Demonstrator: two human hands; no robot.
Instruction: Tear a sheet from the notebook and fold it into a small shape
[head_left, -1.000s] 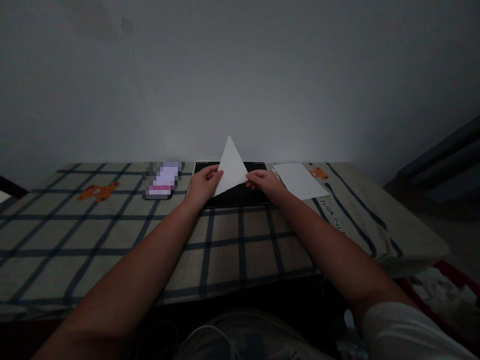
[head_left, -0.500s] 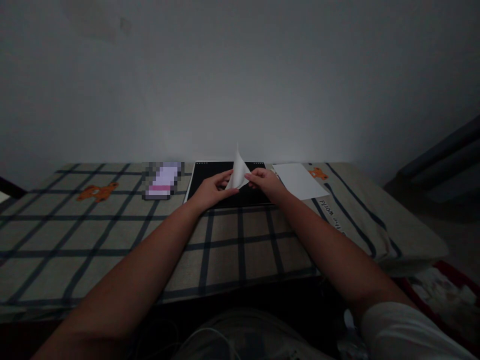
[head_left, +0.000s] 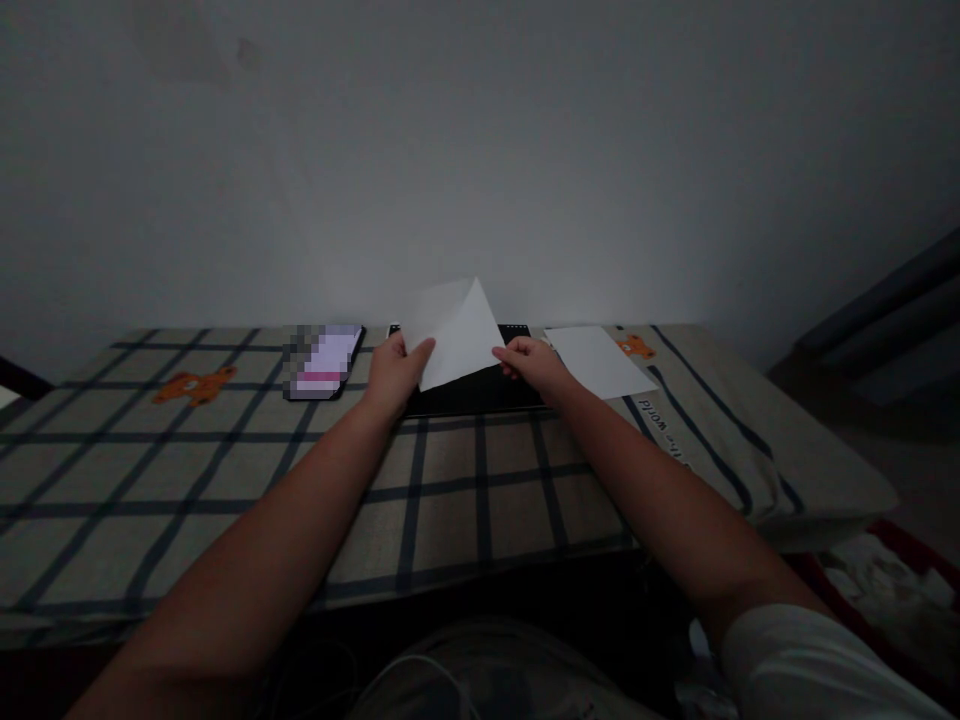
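Note:
A white sheet of paper [head_left: 459,335], folded along a diagonal and partly spread, is held up above a black mat [head_left: 480,392] on the checked cloth. My left hand [head_left: 394,372] pinches its left lower edge. Fingers of my right hand [head_left: 531,362] are closed on its right corner. The paper hides the mat's far middle part.
A second white sheet [head_left: 598,360] lies flat to the right of the mat. A phone [head_left: 324,360] with a lit screen lies to the left. The checked tablecloth [head_left: 225,470] with orange bear prints covers the table, which stands against a pale wall [head_left: 480,150].
The paper stood as a flat triangle, was then bent narrow between my hands, and now is spread wider with a flap showing on the left. My left hand moved left.

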